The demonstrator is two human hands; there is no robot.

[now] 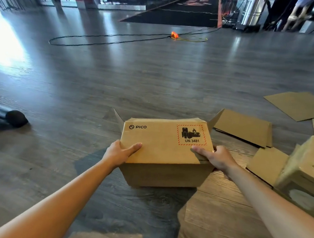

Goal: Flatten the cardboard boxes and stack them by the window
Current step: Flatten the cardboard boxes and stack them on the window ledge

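box [161, 148]: brown corrugated cardboard, rectangular, printed top, on wood-grain floor [118, 76]
left hand [120, 152]: grips box's left edge
right hand [217, 157]: grips right edge
flattened cardboard [244, 127]: flat, beside box

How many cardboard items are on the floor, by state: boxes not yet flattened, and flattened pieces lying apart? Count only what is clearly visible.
Boxes not flattened: 2, the PICO box gripped by the left hand and right hand, and a box at the right edge.
Flattened pieces, clearly separate: 3.
Total: 5. Scraps at the frame edges are unclear.
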